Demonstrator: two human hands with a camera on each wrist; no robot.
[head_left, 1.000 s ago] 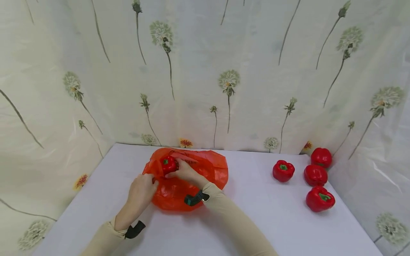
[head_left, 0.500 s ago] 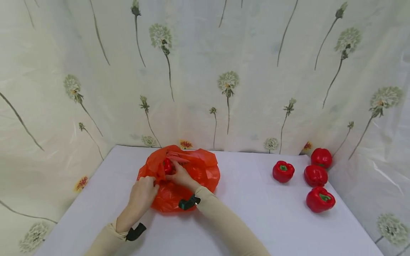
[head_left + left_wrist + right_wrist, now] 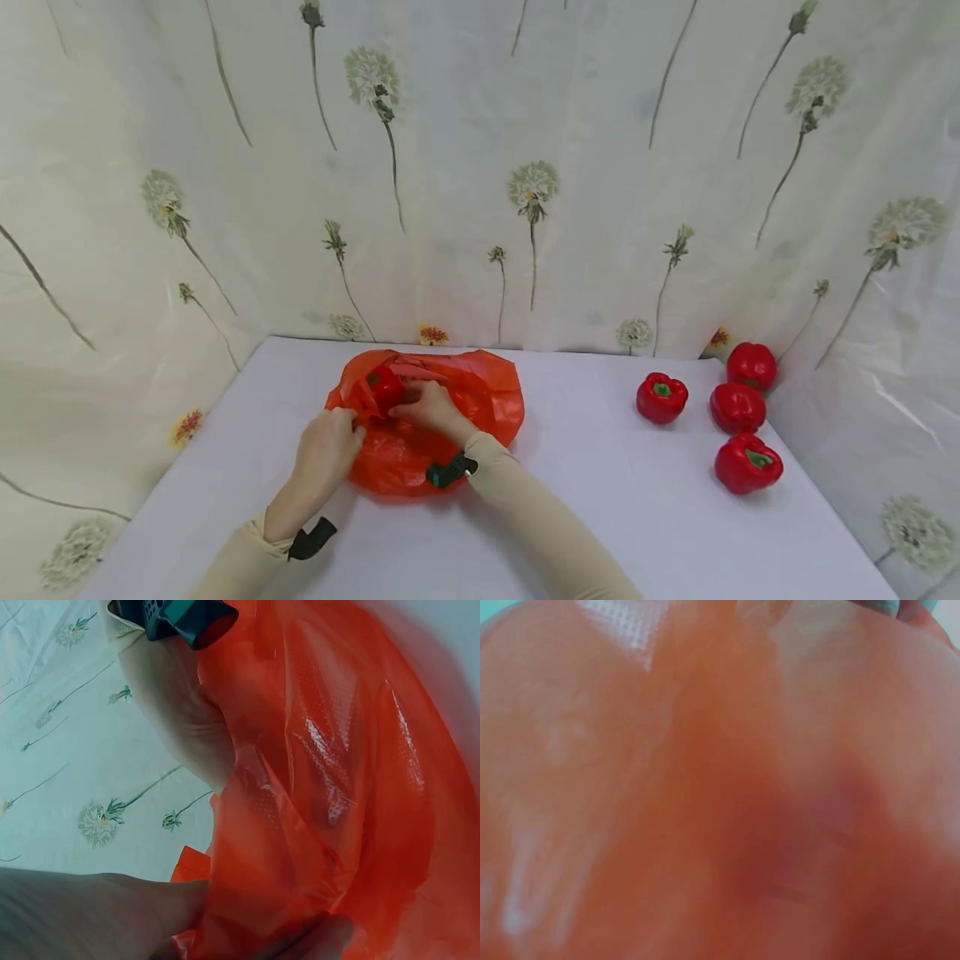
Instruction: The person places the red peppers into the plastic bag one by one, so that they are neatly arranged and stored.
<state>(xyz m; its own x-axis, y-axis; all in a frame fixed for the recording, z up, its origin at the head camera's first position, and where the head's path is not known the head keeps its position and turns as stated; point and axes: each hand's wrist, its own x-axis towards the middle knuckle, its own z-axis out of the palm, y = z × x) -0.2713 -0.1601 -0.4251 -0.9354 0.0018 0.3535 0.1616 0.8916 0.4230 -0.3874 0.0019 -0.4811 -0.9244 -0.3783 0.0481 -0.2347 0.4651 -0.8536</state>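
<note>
An orange-red plastic bag [image 3: 487,392] lies on the white table, its mouth spread toward the left. My left hand [image 3: 326,450] pinches the bag's edge; in the left wrist view the film runs between thumb and fingers [image 3: 322,937]. At the bag's mouth my right hand [image 3: 431,408] holds a red bell pepper [image 3: 386,388], its green stem facing left. Bag film fills nearly all of the right wrist view, so the fingers are hidden there.
Several red bell peppers stand at the table's right side: one pepper [image 3: 662,397] apart, the others in a row near the right edge, the nearest pepper [image 3: 747,464] in front. A flowered curtain [image 3: 577,250] closes off the back and sides.
Half a second ago the pepper was mostly covered by the bag's mouth and the right hand; now more of it shows. The bag's film has shifted and its opening has changed shape.
</note>
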